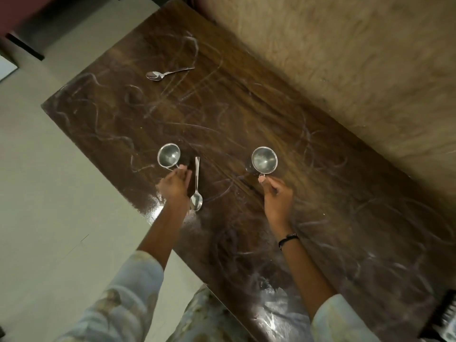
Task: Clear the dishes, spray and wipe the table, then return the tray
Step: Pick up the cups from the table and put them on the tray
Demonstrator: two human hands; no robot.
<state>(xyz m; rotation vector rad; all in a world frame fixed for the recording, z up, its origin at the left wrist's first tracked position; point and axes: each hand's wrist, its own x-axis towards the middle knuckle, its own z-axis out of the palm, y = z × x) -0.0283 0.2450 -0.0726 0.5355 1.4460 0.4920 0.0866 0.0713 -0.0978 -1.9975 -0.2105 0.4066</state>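
Hands reach over the smeared tabletop [246, 114]: left hand [175, 185] pinches the handle of the left cup [168, 155], right hand [277, 193] pinches the right cup [264, 160] handle. One spoon [196, 191] lies between them, another spoon [167, 73] far.

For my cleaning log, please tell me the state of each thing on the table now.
Left steel cup: upright, empty, left hand at its handle.
Right steel cup: upright, empty, right hand pinching its handle.
Near spoon: lying flat, untouched.
Far spoon: lying flat, untouched.
Wooden table: smeared, unwiped.
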